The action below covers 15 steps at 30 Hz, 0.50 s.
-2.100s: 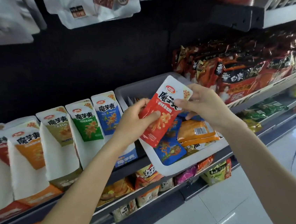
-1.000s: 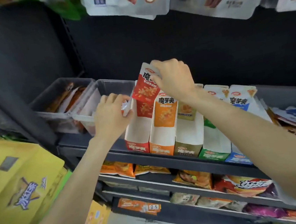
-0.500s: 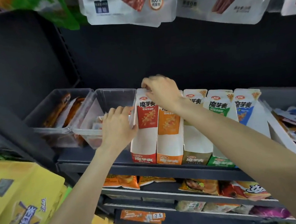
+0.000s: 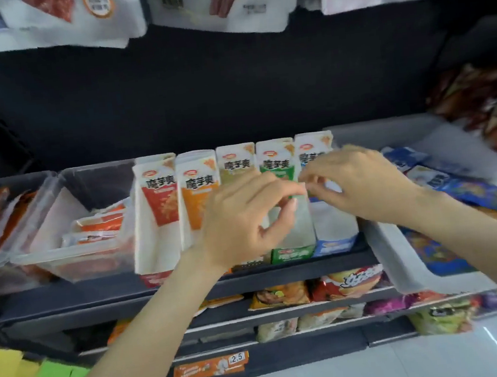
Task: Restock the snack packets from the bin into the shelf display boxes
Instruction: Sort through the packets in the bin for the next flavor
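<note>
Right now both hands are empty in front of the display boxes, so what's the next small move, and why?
Probably swing the right hand right to the white bin and pick up a blue packet. Neither it nor the left hand seems to hold a packet, the bin still holds several, and the blue display box stands right beside it.

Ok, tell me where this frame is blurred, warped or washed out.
Head view: motion blur smears the whole frame, worst at the right edge, where the blue packets in the white bin streak. The left hand and right hand are soft, fingers hard to separate. The wide lens bows the shelf edge. The hanging white pouches look overexposed, and the floor shows glare streaks.
</note>
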Each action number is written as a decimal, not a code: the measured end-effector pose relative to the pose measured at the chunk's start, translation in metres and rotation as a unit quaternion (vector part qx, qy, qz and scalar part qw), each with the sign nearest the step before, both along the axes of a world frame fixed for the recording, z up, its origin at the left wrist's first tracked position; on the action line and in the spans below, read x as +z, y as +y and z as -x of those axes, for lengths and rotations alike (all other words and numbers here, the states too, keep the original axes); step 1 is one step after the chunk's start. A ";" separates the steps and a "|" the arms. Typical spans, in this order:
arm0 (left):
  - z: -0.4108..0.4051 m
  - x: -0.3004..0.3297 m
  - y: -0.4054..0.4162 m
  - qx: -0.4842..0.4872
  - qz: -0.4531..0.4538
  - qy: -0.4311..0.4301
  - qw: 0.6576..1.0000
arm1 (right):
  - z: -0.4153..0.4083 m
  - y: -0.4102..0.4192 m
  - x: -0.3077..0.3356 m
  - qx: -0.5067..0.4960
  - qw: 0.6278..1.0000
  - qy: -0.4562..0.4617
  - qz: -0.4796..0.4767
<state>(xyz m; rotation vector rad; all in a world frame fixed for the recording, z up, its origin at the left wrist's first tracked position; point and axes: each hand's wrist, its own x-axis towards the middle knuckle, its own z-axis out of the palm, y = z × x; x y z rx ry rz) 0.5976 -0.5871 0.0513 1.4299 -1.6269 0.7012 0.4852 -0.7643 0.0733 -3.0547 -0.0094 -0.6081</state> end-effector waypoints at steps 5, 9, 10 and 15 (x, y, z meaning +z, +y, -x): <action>0.056 -0.003 -0.091 -0.056 -0.143 0.136 0.979 | 0.100 -0.075 -0.019 -0.167 0.979 0.030 -0.111; 0.069 -0.015 -0.164 0.004 -0.393 0.111 0.913 | 0.149 -0.116 -0.032 -0.240 0.955 0.111 -0.134; 0.071 -0.018 -0.176 0.015 -0.430 0.083 0.899 | 0.154 -0.121 -0.035 -0.235 0.953 0.139 -0.131; 0.074 -0.024 -0.208 0.017 -0.532 0.016 0.846 | 0.163 -0.134 -0.047 -0.218 0.948 0.185 -0.139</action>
